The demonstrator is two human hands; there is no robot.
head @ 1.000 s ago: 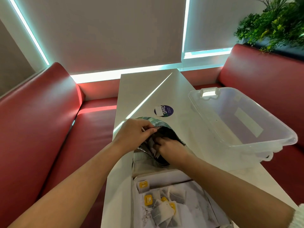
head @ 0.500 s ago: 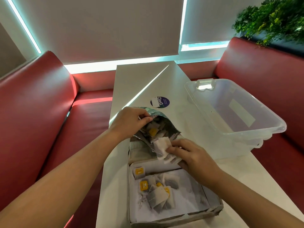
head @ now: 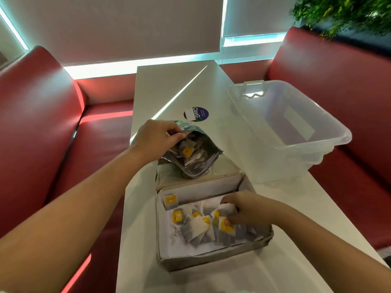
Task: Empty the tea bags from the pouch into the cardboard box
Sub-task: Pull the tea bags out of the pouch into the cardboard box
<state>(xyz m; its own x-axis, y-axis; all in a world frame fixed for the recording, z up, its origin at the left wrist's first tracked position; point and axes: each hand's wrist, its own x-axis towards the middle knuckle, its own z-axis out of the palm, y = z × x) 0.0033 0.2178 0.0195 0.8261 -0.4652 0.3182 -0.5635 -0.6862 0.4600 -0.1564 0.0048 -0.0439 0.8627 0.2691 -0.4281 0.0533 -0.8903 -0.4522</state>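
Right hand (head: 247,210) low inside the cardboard box (head: 211,261), fingers curled round a small clutch of tea bags (head: 226,216), just above the loose heap on the box floor. Left hand (head: 156,140) beyond it, pinching the upper lip of the pouch (head: 196,166); pouch propped on the box's far flap, mouth gaping toward the box, more bags showing inside. Release low rather than from height, to stop strings and yellow tags from flicking anything over the walls. Spread the fingers fully and shake off any clinging tag before lifting away. Aim for the bare patch near the front wall rather than piling onto the heap. Hold the pouch mouth wide and angled down at the box, ready for the next scoop. Going by the visible contents, probably several handfuls left; tipping the pouch outright over the box likely quicker once lighter. Steer the returning wrist clear of the clear plastic tub (head: 317,144), close by on the right of the table (head: 175,85).
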